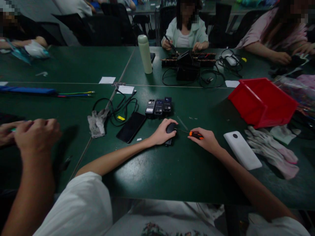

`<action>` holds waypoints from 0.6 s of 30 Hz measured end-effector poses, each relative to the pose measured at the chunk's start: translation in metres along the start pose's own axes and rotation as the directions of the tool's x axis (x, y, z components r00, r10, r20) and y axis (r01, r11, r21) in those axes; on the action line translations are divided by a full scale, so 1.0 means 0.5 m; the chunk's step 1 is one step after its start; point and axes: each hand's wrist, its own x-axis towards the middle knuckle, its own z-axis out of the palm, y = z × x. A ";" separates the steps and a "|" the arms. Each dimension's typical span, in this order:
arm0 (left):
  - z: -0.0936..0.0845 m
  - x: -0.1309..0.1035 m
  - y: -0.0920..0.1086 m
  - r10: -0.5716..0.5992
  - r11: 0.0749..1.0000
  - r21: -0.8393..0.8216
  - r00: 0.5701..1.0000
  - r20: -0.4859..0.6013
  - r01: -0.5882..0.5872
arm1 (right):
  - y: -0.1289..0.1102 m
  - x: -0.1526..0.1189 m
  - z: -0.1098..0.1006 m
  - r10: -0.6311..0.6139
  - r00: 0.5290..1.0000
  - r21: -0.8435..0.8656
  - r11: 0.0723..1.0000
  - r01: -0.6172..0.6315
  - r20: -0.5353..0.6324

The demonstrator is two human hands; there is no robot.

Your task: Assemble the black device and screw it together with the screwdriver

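Observation:
My left hand [163, 132] is wrapped round a small black box-shaped device [169, 141] on the green table. Its fingers cover most of the device. In my right hand [208, 140] is a screwdriver [196, 135] with an orange and black handle. The thin shaft points left at the device's right side; whether the tip touches it is too small to tell. Just beyond my left hand stand three similar black devices [159, 107] side by side, with pale labels on them. A strip of clear material [182, 123] lies between my hands and those devices.
Left of my hands lie a black phone [131, 127], a coiled black cable [123, 108] and a grey glove [97, 123]. On the right are a white power bank [242, 150], gloves [273, 150] and a red bin [251, 103]. A bottle [145, 54] stands ahead. Co-workers sit around.

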 end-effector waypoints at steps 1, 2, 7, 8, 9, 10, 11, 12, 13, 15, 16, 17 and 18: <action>0.000 0.000 0.001 -0.002 1.000 0.001 1.000 0.002 0.002 | 0.001 -0.001 0.000 -0.037 0.999 -0.046 0.998 0.037 -0.002; -0.001 0.001 0.001 -0.005 1.000 0.002 1.000 0.004 0.005 | 0.002 -0.001 -0.001 -0.065 0.998 -0.087 0.994 0.065 0.005; -0.001 0.000 0.000 -0.005 1.000 0.002 1.000 0.007 0.005 | -0.001 0.000 -0.004 -0.096 0.994 -0.227 0.968 0.105 0.053; -0.001 0.000 0.000 -0.003 1.000 0.002 1.000 0.005 0.003 | -0.001 0.000 -0.005 -0.089 0.994 -0.231 0.968 0.101 0.060; -0.001 0.000 -0.001 0.000 1.000 0.000 1.000 0.003 0.000 | -0.002 0.000 -0.005 -0.079 0.995 -0.222 0.971 0.091 0.065; -0.001 0.000 -0.001 0.002 1.000 -0.002 1.000 0.001 -0.002 | -0.002 0.000 -0.005 -0.064 0.995 -0.201 0.976 0.077 0.073; -0.001 -0.001 -0.001 0.005 1.000 -0.004 1.000 -0.001 -0.005 | -0.002 0.001 -0.005 -0.046 0.995 -0.171 0.984 0.060 0.084; -0.001 -0.001 -0.002 0.007 1.000 -0.006 1.000 -0.002 -0.007 | -0.001 0.001 -0.005 -0.025 0.995 -0.133 0.990 0.038 0.098; -0.001 -0.001 -0.002 0.006 1.000 -0.007 1.000 -0.003 -0.006 | 0.000 0.002 -0.005 -0.002 0.994 -0.090 0.996 0.012 0.112; -0.001 -0.001 -0.002 0.002 1.000 -0.008 1.000 -0.004 -0.002 | 0.001 0.003 -0.005 0.041 0.991 -0.001 0.999 -0.041 0.130; -0.001 0.000 -0.001 -0.003 1.000 -0.007 1.000 -0.003 0.003 | 0.001 0.005 -0.005 0.061 0.989 0.049 0.996 -0.068 0.137; -0.001 0.000 -0.001 -0.007 1.000 -0.005 1.000 -0.002 0.007 | 0.000 0.006 -0.006 0.082 0.986 0.102 0.990 -0.097 0.144; 0.000 0.000 -0.001 -0.011 1.000 -0.002 1.000 -0.001 0.011 | -0.001 0.007 -0.006 0.103 0.983 0.159 0.979 -0.127 0.153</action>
